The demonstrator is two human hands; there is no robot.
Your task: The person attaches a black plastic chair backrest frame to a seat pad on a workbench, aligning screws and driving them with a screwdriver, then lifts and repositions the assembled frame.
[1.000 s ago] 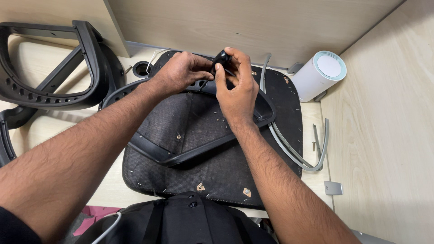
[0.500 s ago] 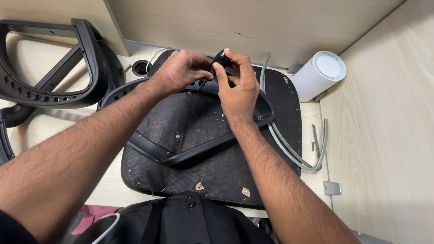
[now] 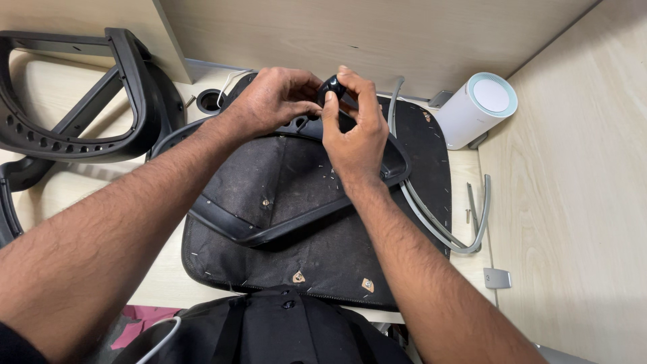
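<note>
Both hands (image 3: 317, 111) pinch small black part (image 3: 331, 86) | mostly hidden by fingers

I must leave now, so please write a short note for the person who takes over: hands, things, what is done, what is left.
Left hand and right hand: both pinch a small black knob above the far end of the black armrest frame.
The frame lies on the upturned seat base on the desk.
Done: frame laid on the seat.
Left: the knob looks not yet seated. Loose screw beside the grey curved strip.
</note>
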